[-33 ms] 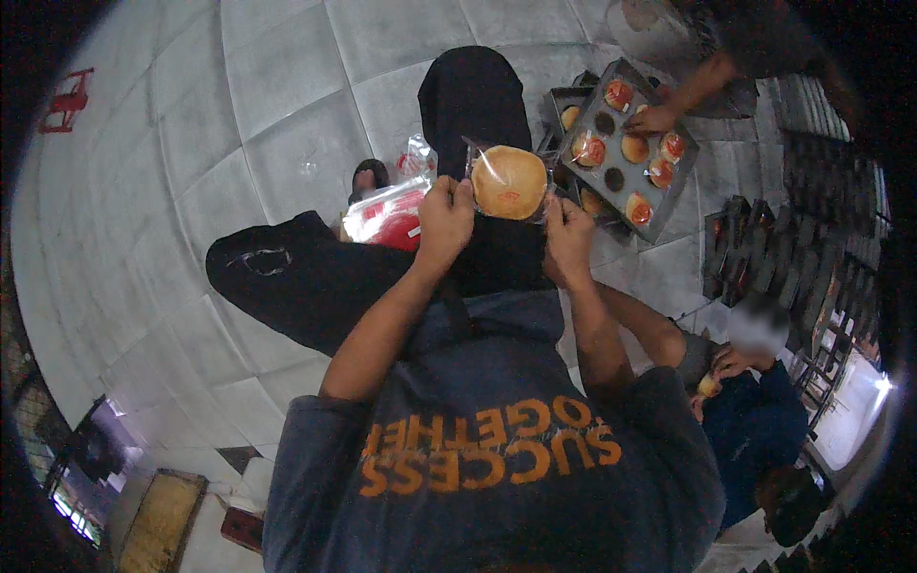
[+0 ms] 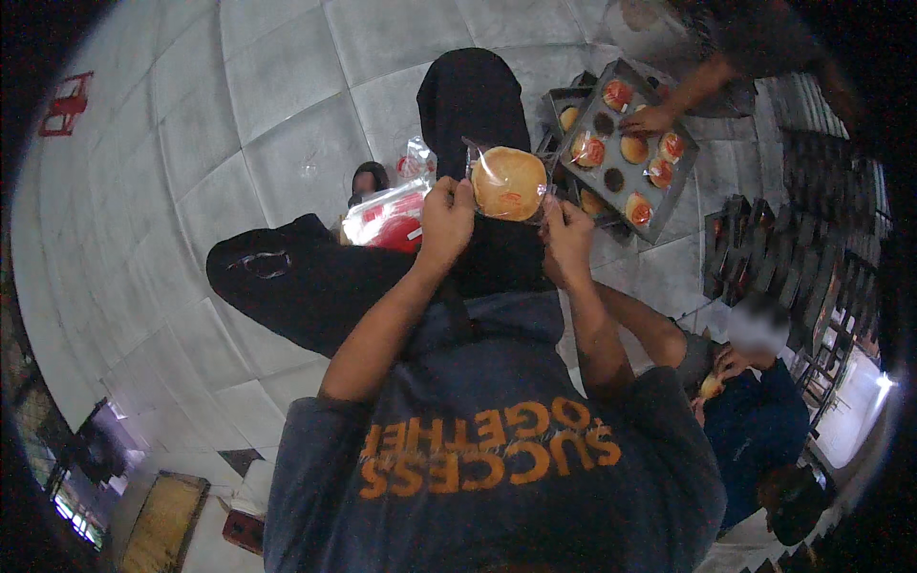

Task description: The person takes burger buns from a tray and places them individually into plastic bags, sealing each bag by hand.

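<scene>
I have the left hand (image 2: 446,222) and the right hand (image 2: 570,234) pinched on opposite edges of a clear wrapper (image 2: 470,160), with the round bun (image 2: 510,181) inside it, between them above the dark trousers (image 2: 472,95). Far right, a co-worker's hand (image 2: 650,121) reaches over a metal tray (image 2: 674,194) of buns.

Wearing dark grey-blue T-shirt (image 2: 535,530), loose short sleeves (image 2: 310,430) ending near elbows. Printed across front with worn orange block lettering (image 2: 492,425), two lines. Dressed below in loose black trousers (image 2: 325,286), marked at left knee with thin pale looped outline (image 2: 272,266).
</scene>
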Available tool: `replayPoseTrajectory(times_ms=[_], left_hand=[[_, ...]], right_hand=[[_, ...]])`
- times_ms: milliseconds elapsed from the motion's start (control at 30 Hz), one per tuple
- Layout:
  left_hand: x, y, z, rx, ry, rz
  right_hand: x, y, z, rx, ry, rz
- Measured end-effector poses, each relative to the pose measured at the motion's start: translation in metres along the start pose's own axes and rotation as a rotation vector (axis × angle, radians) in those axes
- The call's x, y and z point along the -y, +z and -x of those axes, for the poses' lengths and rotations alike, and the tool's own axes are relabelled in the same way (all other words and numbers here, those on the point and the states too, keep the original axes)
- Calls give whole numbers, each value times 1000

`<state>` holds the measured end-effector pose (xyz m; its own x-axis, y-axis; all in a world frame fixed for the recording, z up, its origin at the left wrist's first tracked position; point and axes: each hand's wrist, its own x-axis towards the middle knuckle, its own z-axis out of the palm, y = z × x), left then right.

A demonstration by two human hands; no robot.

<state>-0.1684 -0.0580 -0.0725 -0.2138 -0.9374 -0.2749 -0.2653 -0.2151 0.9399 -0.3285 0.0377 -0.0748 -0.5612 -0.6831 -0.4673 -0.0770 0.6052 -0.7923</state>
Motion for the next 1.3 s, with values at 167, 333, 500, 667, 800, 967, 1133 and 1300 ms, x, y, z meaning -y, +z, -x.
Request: replayPoseTrajectory(times_ms=[167,333,500,667,800,967,1133,1300], left_hand=[[-2,7,5,294,-27,152],[4,-36,-15,286,6,78],[-12,-134,-41,-8,-29,-12],[-3,-197,-90,-185,28,15],[-2,-207,-136,-219,-56,-2],[104,-210,-200,-167,33,-312],[38,-168,-190,257,74,-474],[12,-176,-200,442,-96,-472]], right_hand=[[27,-20,24,365,177,-823],[13,-27,29,231,-279,-520],[15,-76,24,-345,-435,105],[-5,-136,-42,-750,-465,556],[48,-82,-81,-479,-541,662],[149,86,-174,13,-393,-42],[35,263,-338,543,-289,650],[-109,362,-334,641,150,1244]])
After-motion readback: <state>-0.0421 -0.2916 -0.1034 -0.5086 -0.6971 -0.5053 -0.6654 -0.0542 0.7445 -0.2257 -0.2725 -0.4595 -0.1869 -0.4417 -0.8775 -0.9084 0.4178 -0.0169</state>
